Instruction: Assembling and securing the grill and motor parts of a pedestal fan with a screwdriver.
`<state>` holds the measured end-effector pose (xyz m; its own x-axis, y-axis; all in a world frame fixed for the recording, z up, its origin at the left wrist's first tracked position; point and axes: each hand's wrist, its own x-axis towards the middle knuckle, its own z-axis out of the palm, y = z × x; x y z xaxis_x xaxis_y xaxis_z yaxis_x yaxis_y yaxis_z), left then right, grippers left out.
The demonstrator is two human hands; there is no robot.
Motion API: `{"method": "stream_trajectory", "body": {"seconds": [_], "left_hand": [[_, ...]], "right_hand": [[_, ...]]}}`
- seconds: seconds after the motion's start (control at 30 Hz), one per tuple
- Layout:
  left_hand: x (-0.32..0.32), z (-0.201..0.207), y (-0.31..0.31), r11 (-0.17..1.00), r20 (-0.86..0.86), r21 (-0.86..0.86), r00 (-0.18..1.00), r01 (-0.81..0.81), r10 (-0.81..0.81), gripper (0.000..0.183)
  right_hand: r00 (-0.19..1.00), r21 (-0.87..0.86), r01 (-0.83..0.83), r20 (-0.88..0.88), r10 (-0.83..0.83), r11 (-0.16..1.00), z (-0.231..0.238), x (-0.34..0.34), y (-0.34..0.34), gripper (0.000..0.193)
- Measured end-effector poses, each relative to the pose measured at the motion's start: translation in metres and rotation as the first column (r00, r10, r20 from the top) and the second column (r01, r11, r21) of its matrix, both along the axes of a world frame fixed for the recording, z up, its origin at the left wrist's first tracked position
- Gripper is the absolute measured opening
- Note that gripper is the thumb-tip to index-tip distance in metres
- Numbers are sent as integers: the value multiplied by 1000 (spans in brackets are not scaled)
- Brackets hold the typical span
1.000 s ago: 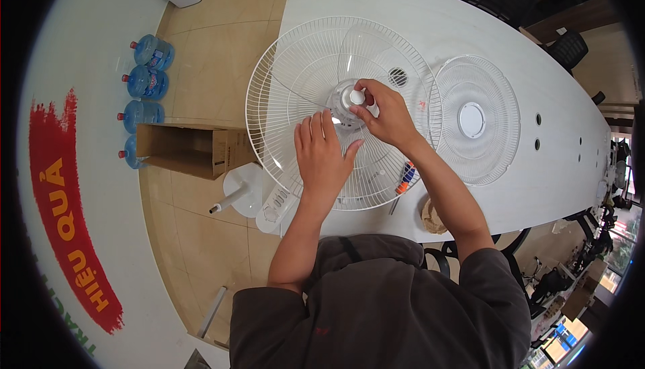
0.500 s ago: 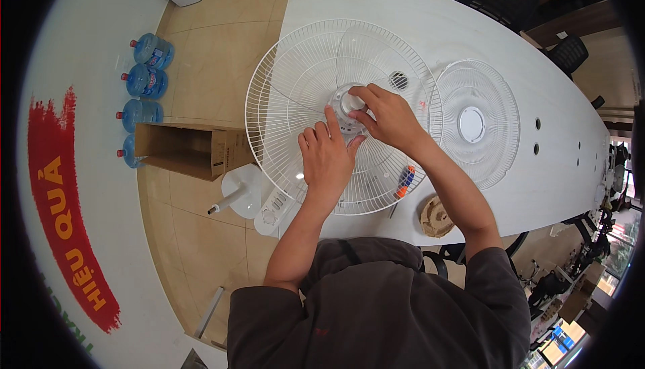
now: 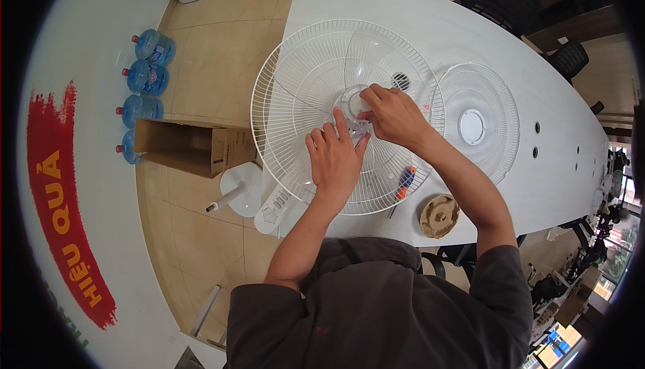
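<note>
A fan head stands at the table's near left: a white wire grille (image 3: 265,76) with clear fan blades (image 3: 366,56) set in it. My right hand (image 3: 398,119) pinches a round white cap (image 3: 357,105) at the centre of the blades, with fingers curled over its right side. My left hand (image 3: 336,166) grips the clear blade hub (image 3: 341,112) just below that cap, index finger along its left and thumb at its lower edge. The fingertips partly hide the hub. Below the grille is the fan's white control panel (image 3: 275,206) with buttons and a dial.
Right of the fan head lies another round grille (image 3: 500,124) on the white table (image 3: 551,113). An orange-and-blue screwdriver (image 3: 406,181) and a moulded cardboard piece (image 3: 439,216) lie near the front edge. On the floor are a fan base with pole (image 3: 242,194), an open carton (image 3: 228,150) and several water bottles (image 3: 148,76).
The view has shifted slightly, so the fan sits a little further right. Both hands stay at the hub, with the right fingers turned slightly around the cap.
</note>
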<state>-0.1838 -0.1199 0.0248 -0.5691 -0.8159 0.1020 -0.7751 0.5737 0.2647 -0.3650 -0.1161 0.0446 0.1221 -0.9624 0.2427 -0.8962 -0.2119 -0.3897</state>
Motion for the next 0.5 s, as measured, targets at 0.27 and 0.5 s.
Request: {"method": "stream_trajectory", "body": {"seconds": [0.27,0.5], "left_hand": [[-2,1,0,1000,27,7,1000,-2,1,78],[-1,-2,-1,999,-24,25,999,-39,39,75]], "right_hand": [[987,80,4,-161,9,997,1,3,4,28],[952,340,125,-305,-17,932,18,3,-3,50]]}}
